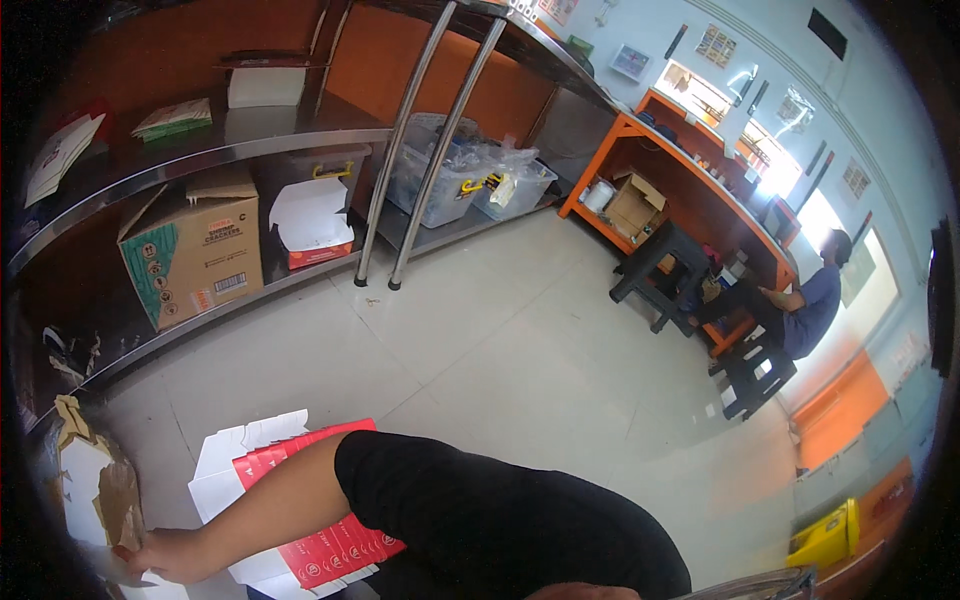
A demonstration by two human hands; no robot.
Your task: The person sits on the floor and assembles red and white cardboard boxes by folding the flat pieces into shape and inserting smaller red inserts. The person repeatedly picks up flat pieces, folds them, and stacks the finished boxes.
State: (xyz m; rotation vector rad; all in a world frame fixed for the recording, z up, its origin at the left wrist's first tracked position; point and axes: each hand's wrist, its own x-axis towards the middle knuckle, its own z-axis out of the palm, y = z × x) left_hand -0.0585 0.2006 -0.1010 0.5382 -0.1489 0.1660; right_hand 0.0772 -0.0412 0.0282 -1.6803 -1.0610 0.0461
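Black sleeve (pixel 500 520), foremost, its left hand (pixel 172 555) at a part-wrapped bundle of white card (pixel 86 482), far lower left, closure of the grip not discernible; flat red-and-white cartons (pixel 350 545) beneath the forearm (pixel 270 505); both presumably light, semi-stiff, easily creased, best taken by opposite edges.

R arm (pixel 285 485) slightly bent, stretched out to lower L, R hand (pixel 175 556) palm partly hidden, grip unclear.
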